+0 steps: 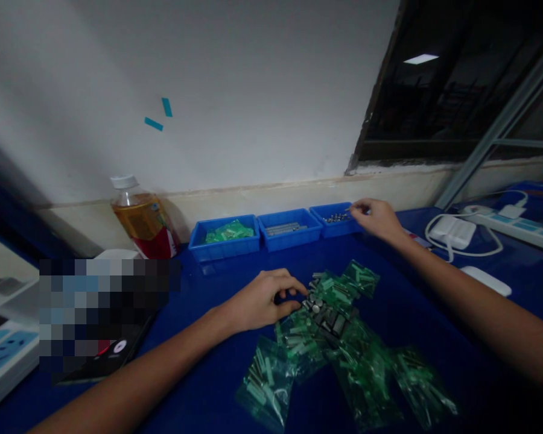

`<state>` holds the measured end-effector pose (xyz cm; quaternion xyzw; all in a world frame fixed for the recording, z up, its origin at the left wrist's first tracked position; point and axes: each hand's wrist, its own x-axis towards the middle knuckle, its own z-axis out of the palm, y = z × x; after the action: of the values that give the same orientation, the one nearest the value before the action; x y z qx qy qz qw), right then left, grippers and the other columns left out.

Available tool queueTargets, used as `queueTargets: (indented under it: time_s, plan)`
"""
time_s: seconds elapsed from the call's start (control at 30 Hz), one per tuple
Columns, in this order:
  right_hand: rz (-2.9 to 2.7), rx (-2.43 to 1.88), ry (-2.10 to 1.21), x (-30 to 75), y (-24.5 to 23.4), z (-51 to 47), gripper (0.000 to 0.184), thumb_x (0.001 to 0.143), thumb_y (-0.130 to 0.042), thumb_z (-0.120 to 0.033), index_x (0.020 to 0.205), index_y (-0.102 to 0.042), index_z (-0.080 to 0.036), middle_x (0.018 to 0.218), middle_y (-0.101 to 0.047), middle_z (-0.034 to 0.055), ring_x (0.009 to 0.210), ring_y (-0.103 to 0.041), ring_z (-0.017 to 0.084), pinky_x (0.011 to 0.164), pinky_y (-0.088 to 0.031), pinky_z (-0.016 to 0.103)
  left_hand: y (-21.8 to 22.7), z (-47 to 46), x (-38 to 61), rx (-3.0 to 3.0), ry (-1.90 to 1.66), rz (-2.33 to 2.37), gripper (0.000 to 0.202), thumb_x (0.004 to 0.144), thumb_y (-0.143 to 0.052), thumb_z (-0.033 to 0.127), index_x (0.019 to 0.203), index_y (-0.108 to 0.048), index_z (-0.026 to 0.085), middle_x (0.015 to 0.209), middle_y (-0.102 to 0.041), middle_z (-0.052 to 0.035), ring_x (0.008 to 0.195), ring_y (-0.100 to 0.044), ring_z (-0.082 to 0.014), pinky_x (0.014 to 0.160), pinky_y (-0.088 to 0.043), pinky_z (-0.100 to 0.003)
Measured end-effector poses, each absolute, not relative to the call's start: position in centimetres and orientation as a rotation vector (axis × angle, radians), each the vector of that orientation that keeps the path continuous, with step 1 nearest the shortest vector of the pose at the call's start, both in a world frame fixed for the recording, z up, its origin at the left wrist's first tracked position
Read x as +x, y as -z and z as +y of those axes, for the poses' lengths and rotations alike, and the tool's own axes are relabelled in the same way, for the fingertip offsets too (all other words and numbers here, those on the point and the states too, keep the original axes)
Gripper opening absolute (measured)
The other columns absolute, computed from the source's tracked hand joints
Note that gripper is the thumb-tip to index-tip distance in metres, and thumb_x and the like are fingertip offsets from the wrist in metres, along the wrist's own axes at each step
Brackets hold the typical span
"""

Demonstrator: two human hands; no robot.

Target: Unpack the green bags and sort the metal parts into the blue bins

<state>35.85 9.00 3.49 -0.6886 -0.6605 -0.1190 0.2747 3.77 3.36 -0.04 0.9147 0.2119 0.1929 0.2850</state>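
My left hand (265,299) rests on the blue table (217,386), fingers curled and pinched at the edge of a small dark assembly (326,313) that lies on a heap of green plastic bags (339,343) of small parts. My right hand (376,217) reaches to the far right blue bin (335,219), which holds small metal pieces. Its thumb and forefinger are pinched over the bin's right edge. What they pinch is too small to name.
Two more blue bins stand along the wall: one with green bags (226,235), one with metal rods (288,228). A bottle of amber drink (142,218) stands at the left. White chargers and cables (457,232) and a power strip (516,222) lie at the right.
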Motion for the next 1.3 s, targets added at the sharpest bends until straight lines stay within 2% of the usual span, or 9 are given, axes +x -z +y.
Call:
queueTargets:
  time_s: [0.1, 0.3, 0.5, 0.57, 0.67, 0.73, 0.83, 1.03, 1.3]
  plan:
    - [-1.835, -1.946, 0.271, 37.2, -4.3, 11.4, 0.025, 0.075, -0.053, -0.025, 0.082, -0.073, -0.012, 0.083, -0.07, 0.0117, 0.082, -0.062, 0.023, 0.074, -0.044, 0.029, 0.1, 3.3, 3.7, 2.486, -0.494, 0.542, 0.021, 0.083, -0.057, 0.016, 0.101, -0.066, 0.022, 0.092, -0.06, -0.0028, 0.076, -0.057, -0.0123, 0.069, -0.045, -0.023]
    - [-1.87, -2.209, 0.112, 37.1, -4.2, 13.9, 0.016, 0.068, -0.063, -0.031, 0.065, -0.074, -0.019, 0.063, -0.067, 0.0061, 0.076, -0.061, 0.024, 0.074, -0.045, 0.034, 0.0, 3.0, 3.8, 2.496, -0.516, 0.628, 0.014, 0.077, -0.06, 0.015, 0.091, -0.064, 0.017, 0.087, -0.061, -0.0024, 0.077, -0.057, -0.014, 0.072, -0.043, -0.026]
    - [-1.848, -2.196, 0.256, 34.0, -5.0, 10.9, 0.029, 0.081, -0.052, -0.035, 0.092, -0.073, -0.019, 0.095, -0.067, 0.0134, 0.104, -0.05, 0.034, 0.082, -0.039, 0.047, 0.1, 3.1, 3.9, 2.262, -0.685, 0.811, 0.011, 0.075, -0.057, 0.019, 0.083, -0.063, 0.013, 0.072, -0.057, -0.0004, 0.063, -0.05, -0.0111, 0.055, -0.037, -0.021]
    - [-1.959, -2.021, 0.302, 31.3, -4.5, 7.7, 0.031, 0.087, -0.044, -0.035, 0.098, -0.069, -0.02, 0.099, -0.066, 0.0099, 0.099, -0.052, 0.027, 0.083, -0.038, 0.041, 0.2, 3.3, 4.0, 2.103, -0.731, 0.893, 0.012, 0.076, -0.056, 0.022, 0.08, -0.063, 0.013, 0.063, -0.052, 0.0021, 0.055, -0.044, -0.0095, 0.05, -0.032, -0.02]
    - [-2.28, -1.35, 0.375, 26.5, -2.6, 1.9, 0.027, 0.086, -0.051, -0.037, 0.1, -0.063, -0.018, 0.093, -0.064, 0.0081, 0.089, -0.053, 0.024, 0.075, -0.037, 0.038, 0.2, 3.5, 4.2, 1.829, -0.755, 0.898, 0.015, 0.075, -0.056, 0.026, 0.077, -0.062, 0.012, 0.059, -0.05, 0.003, 0.051, -0.038, -0.0085, 0.048, -0.028, -0.02]
    - [-2.347, -1.128, 0.421, 23.9, -1.4, -1.0, 0.021, 0.087, -0.05, -0.027, 0.102, -0.06, -0.016, 0.089, -0.063, 0.0075, 0.083, -0.053, 0.022, 0.072, -0.035, 0.037, 0.0, 3.4, 4.3, 1.699, -0.753, 0.846, 0.016, 0.073, -0.057, 0.027, 0.076, -0.06, 0.011, 0.063, -0.053, 0.0015, 0.054, -0.039, -0.0086, 0.05, -0.029, -0.021]
    - [-2.342, -1.047, 0.461, 22.3, -0.6, -3.1, 0.015, 0.087, -0.049, -0.017, 0.098, -0.059, -0.014, 0.084, -0.062, 0.0067, 0.079, -0.052, 0.021, 0.069, -0.033, 0.035, -0.3, 3.0, 4.5, 1.625, -0.734, 0.776, 0.017, 0.073, -0.057, 0.027, 0.074, -0.059, 0.011, 0.063, -0.053, 0.001, 0.054, -0.04, -0.0082, 0.051, -0.028, -0.021]
    - [-2.291, -1.025, 0.521, 23.0, -1.0, -3.1, 0.01, 0.084, -0.052, -0.014, 0.092, -0.058, -0.013, 0.082, -0.062, 0.0078, 0.078, -0.051, 0.021, 0.068, -0.033, 0.035, -0.3, 2.2, 4.7, 1.635, -0.628, 0.758, 0.018, 0.075, -0.058, 0.029, 0.076, -0.06, 0.011, 0.049, -0.038, 0.007, 0.044, -0.027, -0.006, 0.043, -0.018, -0.021]
    - [-2.239, -1.105, 0.391, 22.4, -0.1, -3.0, 0.008, 0.081, -0.049, -0.012, 0.085, -0.056, -0.015, 0.075, -0.059, 0.0049, 0.068, -0.048, 0.018, 0.063, -0.033, 0.033, -0.1, 2.0, 4.8, 1.699, -0.591, 0.733, 0.026, 0.08, -0.057, 0.037, 0.083, -0.06, 0.011, 0.052, -0.04, 0.0066, 0.046, -0.032, -0.0066, 0.043, -0.022, -0.019]
